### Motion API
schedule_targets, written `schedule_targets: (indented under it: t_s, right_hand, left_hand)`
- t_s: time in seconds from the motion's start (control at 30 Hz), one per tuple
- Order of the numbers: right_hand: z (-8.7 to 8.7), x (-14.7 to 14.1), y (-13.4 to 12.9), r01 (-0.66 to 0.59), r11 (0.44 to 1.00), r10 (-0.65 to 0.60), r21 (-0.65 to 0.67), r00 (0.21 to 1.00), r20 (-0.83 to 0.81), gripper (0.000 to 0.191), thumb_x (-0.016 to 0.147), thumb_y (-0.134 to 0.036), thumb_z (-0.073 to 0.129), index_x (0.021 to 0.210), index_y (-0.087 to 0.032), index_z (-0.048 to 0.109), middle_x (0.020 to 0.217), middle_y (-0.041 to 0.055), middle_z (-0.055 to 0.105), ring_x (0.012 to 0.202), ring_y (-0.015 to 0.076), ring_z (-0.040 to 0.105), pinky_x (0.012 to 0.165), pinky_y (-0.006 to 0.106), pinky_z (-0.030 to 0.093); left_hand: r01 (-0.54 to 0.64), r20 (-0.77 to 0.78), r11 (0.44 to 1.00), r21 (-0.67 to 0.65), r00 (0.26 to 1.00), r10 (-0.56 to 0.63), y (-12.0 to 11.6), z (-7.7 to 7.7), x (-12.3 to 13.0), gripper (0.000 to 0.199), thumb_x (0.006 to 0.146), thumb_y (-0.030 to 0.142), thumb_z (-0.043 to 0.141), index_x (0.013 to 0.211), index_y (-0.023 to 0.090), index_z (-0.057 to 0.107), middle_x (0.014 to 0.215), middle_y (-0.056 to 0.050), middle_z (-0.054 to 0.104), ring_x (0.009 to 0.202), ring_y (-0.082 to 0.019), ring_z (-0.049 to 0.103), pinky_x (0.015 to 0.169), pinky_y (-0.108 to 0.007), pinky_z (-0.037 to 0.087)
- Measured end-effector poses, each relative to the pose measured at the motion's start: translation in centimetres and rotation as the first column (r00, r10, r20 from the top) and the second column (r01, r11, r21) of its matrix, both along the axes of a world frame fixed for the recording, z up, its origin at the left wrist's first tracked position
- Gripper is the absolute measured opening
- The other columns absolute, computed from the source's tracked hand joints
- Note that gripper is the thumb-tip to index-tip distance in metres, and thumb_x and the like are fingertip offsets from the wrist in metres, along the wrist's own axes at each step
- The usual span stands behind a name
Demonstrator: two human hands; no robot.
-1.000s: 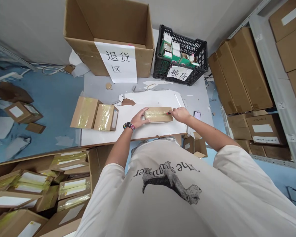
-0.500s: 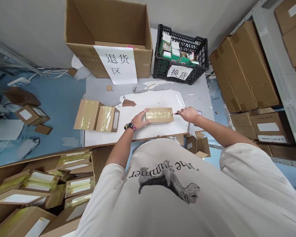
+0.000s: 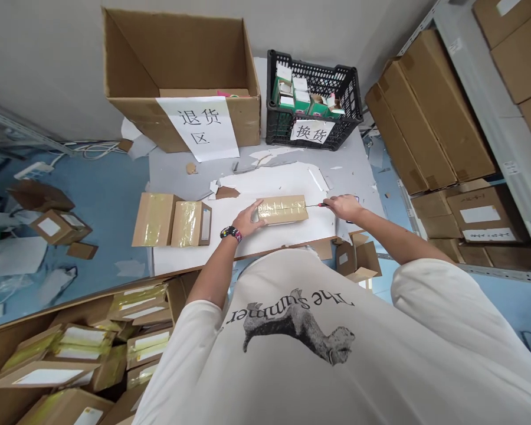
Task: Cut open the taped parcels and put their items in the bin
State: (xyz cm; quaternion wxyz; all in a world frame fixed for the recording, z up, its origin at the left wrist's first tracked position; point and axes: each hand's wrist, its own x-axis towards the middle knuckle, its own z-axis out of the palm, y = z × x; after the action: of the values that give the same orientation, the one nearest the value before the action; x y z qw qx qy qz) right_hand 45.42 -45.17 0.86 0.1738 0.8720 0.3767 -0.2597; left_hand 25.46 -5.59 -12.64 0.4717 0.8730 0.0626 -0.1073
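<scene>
A small taped cardboard box (image 3: 283,211) lies lengthwise on the white sheet in front of me. My left hand (image 3: 248,219) grips its left end, thumb on the near side and fingers toward the far side. My right hand (image 3: 344,208) is closed around the red and black handle of a screwdriver (image 3: 322,205). The thin shaft points left, its tip at the box's right end near the tape seam; exact contact is too small to tell. Two other taped boxes, a larger one (image 3: 153,219) and a smaller one (image 3: 187,224), stand left of my left hand.
A big open carton (image 3: 128,115) with a paper sign and a black crate (image 3: 336,127) of green-white boxes stand at the table's back. Torn paper (image 3: 269,154) lies before them. Lower left, a large carton holds several parcels (image 3: 82,342). Shelving (image 3: 504,147) with cartons rises at right.
My right hand has drawn the screwdriver slightly right, so more shaft shows beyond the box's end. My left hand stays on the box. The whole view has shifted a little.
</scene>
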Motion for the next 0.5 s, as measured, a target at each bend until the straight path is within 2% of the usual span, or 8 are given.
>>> schedule_targets:
  t_s: [0.07,0.17,0.23,0.3,0.37,0.4,0.43,0.5]
  right_hand:
    - [-0.1,0.1,-0.7,0.028,0.999,-0.028,0.025,1.000,0.005,0.043,0.126,-0.036,0.042,0.152,-0.023,0.074,0.138,0.0208,0.084,0.119,0.0354,0.081,0.095,0.041,0.047]
    - [0.2,0.4,-2.1,0.058,0.998,-0.058,-0.010,0.998,-0.009,0.038,0.123,-0.029,0.048,0.145,-0.021,0.079,0.136,0.0227,0.084,0.122,0.0358,0.080,0.099,0.042,0.047]
    - [0.6,0.6,-3.1,0.122,0.992,-0.122,-0.019,0.993,0.000,0.039,0.122,-0.028,0.048,0.143,-0.021,0.080,0.136,0.0224,0.084,0.123,0.0358,0.079,0.100,0.042,0.048]
    - [0.7,0.4,-3.8,0.223,0.974,-0.225,0.049,0.974,0.031,0.043,0.124,-0.035,0.045,0.149,-0.023,0.078,0.140,0.0207,0.084,0.123,0.0358,0.079,0.097,0.041,0.050]
    - [0.3,-0.2,-3.8,0.316,0.935,-0.325,0.163,0.945,0.033,0.047,0.125,-0.042,0.043,0.155,-0.024,0.075,0.144,0.0184,0.084,0.123,0.0362,0.079,0.093,0.040,0.052]
    - [0.0,-0.7,-3.5,0.351,0.911,-0.362,0.217,0.932,0.014,0.048,0.125,-0.043,0.043,0.157,-0.025,0.074,0.144,0.0172,0.084,0.123,0.0363,0.079,0.092,0.039,0.052]
    - [-0.4,-1.2,-3.0,0.381,0.886,-0.391,0.263,0.920,-0.016,0.049,0.125,-0.043,0.043,0.158,-0.025,0.074,0.144,0.0161,0.085,0.123,0.0362,0.080,0.091,0.038,0.053]
    - [-1.4,-2.1,-1.9,0.427,0.840,-0.423,0.335,0.902,-0.087,0.048,0.124,-0.042,0.045,0.158,-0.025,0.074,0.141,0.0145,0.087,0.123,0.0354,0.080,0.092,0.037,0.053]
  left_hand:
    - [0.014,0.016,1.000,0.024,1.000,-0.014,0.2,0.0,0.1,0.102,0.095,0.053,0.083,0.188,0.034,0.045,0.184,-0.008,0.059,0.171,-0.038,0.055,0.145,-0.057,0.042]
    - [0.025,0.015,0.997,0.076,1.000,-0.027,0.6,0.5,0.2,0.101,0.094,0.053,0.084,0.186,0.033,0.048,0.181,-0.010,0.061,0.172,-0.039,0.052,0.146,-0.060,0.038]
    - [0.014,0.003,0.990,0.138,1.000,-0.015,0.6,1.2,0.2,0.102,0.090,0.053,0.087,0.183,0.034,0.052,0.183,-0.011,0.058,0.174,-0.042,0.046,0.146,-0.063,0.036]
    - [-0.018,0.000,0.970,0.242,1.000,0.019,0.0,2.2,0.3,0.100,0.085,0.050,0.092,0.178,0.035,0.059,0.187,-0.011,0.052,0.177,-0.047,0.037,0.146,-0.067,0.033]
    - [-0.030,0.035,0.937,0.347,0.999,0.019,-1.3,3.5,0.7,0.090,0.084,0.042,0.093,0.170,0.035,0.067,0.190,-0.011,0.048,0.178,-0.051,0.032,0.147,-0.072,0.025]
    - [-0.007,0.060,0.926,0.377,0.998,-0.016,-2.3,4.2,1.1,0.082,0.087,0.038,0.090,0.166,0.034,0.070,0.188,-0.011,0.049,0.176,-0.051,0.033,0.147,-0.072,0.022]
    - [0.035,0.078,0.921,0.387,0.994,-0.071,-3.4,4.8,1.6,0.075,0.090,0.035,0.086,0.163,0.034,0.072,0.185,-0.011,0.054,0.173,-0.049,0.038,0.147,-0.072,0.021]
    - [0.150,0.085,0.921,0.360,0.978,-0.193,-5.7,5.6,3.0,0.064,0.097,0.033,0.077,0.161,0.032,0.073,0.174,-0.012,0.063,0.163,-0.045,0.051,0.145,-0.067,0.027]
